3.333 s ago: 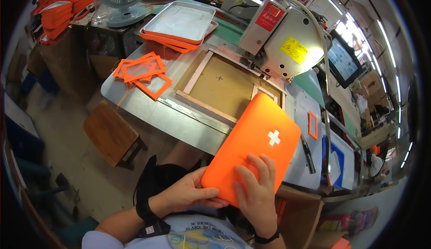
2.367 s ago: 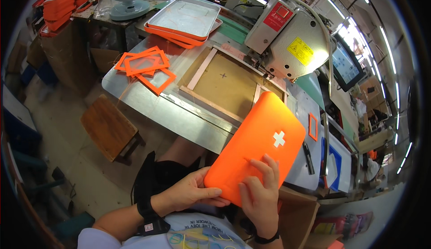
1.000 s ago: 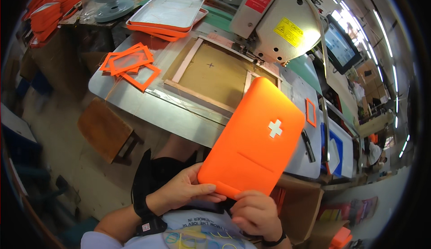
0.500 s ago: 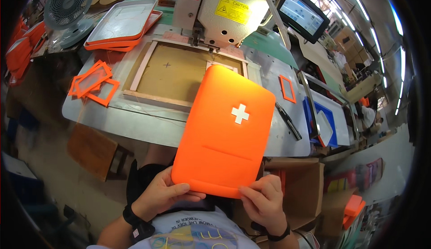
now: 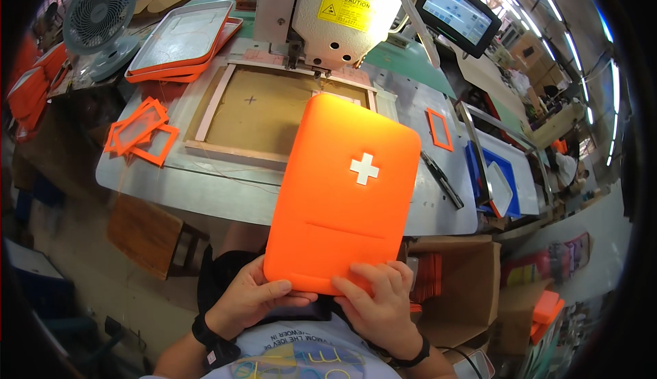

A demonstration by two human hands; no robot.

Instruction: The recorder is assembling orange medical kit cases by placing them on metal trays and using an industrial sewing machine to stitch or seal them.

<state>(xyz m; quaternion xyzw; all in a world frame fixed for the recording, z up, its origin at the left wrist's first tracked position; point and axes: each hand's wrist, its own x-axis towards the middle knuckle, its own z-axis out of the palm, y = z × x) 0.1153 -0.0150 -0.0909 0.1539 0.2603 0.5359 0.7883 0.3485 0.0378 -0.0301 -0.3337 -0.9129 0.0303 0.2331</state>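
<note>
Orange frames point(image 5: 144, 137): overlapping on the metal table point(image 5: 161, 191);
Left hand point(image 5: 241, 299): I'm pinching the orange case point(image 5: 339, 204) by its lower-left corner;
Its place: tilting between both hands;
Right hand point(image 5: 383, 305): I'm resting fingers low; whether pinching, I cannot tell

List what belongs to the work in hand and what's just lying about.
Likely in the work:
orange rounded case with white cross, gripped by the left hand, touched by the right hand
off-white machine head
tan panel with pale raised edges

Likely just lying about:
grey-blue round fan
brown wooden stool
slim black tool
</note>
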